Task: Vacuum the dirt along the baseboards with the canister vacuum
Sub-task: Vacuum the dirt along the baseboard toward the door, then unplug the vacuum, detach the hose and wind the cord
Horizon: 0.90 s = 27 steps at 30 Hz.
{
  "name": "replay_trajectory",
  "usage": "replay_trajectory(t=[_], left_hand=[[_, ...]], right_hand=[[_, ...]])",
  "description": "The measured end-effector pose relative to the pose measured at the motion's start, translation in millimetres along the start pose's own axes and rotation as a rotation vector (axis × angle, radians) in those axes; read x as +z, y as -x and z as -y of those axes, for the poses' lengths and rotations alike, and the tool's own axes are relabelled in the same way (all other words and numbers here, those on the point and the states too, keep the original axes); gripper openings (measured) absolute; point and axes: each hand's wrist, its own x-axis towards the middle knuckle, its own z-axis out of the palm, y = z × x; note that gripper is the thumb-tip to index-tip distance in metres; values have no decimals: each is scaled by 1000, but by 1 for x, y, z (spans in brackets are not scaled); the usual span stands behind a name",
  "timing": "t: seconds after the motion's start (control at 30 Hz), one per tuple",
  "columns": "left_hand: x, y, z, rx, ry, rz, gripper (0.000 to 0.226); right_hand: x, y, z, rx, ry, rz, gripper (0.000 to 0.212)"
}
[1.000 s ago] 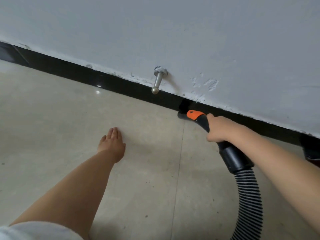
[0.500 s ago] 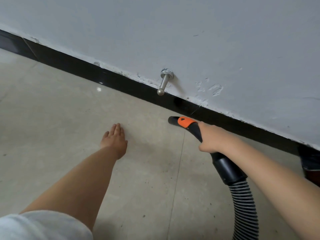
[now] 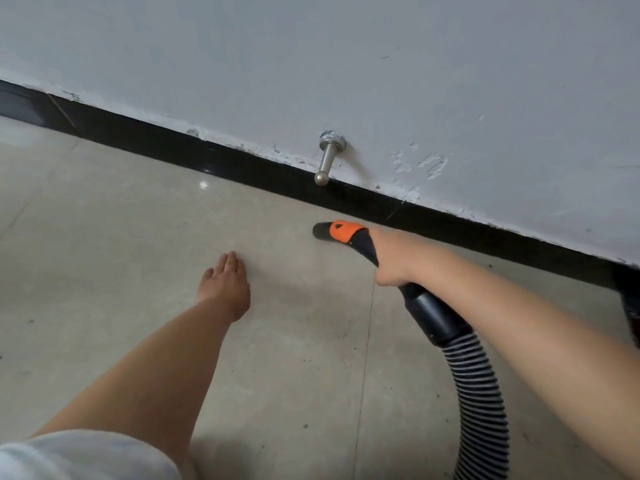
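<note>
Pulled back from the black baseboard (image 3: 242, 168), the vacuum nozzle (image 3: 341, 232) lay low over the floor (image 3: 104, 220), near the doorstop (image 3: 327, 164). Right hand (image 3: 398, 258) fingers gripped its handle; left hand (image 3: 227, 289) rested flat, fingers straight.

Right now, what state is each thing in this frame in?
Vacuum nozzle: on the floor, short of the baseboard.
Right hand: grips the nozzle handle.
Left hand: flat on the floor tiles, fingers straight.
Hose: curving down out of frame.
Door stop: fixed to the wall, untouched.
</note>
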Motion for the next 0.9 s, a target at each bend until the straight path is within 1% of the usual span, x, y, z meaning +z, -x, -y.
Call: replay_trajectory(t=[0.1,0.17,0.27,0.37,0.47,0.57,0.63,0.7,0.8,0.9], left_hand=[[-5,6,-2,-36,-13,-39,44],[-12,15,-12,-27,-30,0,35],[-29,36,-24,-5,-53,42,38],[-63,70,-21,-53,-36,29,33],[-96,117,-12,-158,43,50,26],[-132,165,3,-244,146,53,30],[-154,197,11,-297,220,75,34],[-176,230,18,-362,296,91,36],[-210,275,28,-426,383,84,37],[-239,322,38,-470,410,74,42]], right_hand=[[2,14,-35,155,-50,37,52],[10,16,-34,125,-68,19,53],[22,20,-9,1,-69,31,54],[5,35,1,22,-147,-49,64],[-28,62,-2,37,-168,-49,72],[-56,103,16,3,-140,-2,73],[-69,130,31,-9,-113,48,76],[-79,152,42,35,-137,84,78],[-103,188,51,101,-205,81,78],[-127,236,61,86,-288,17,79]])
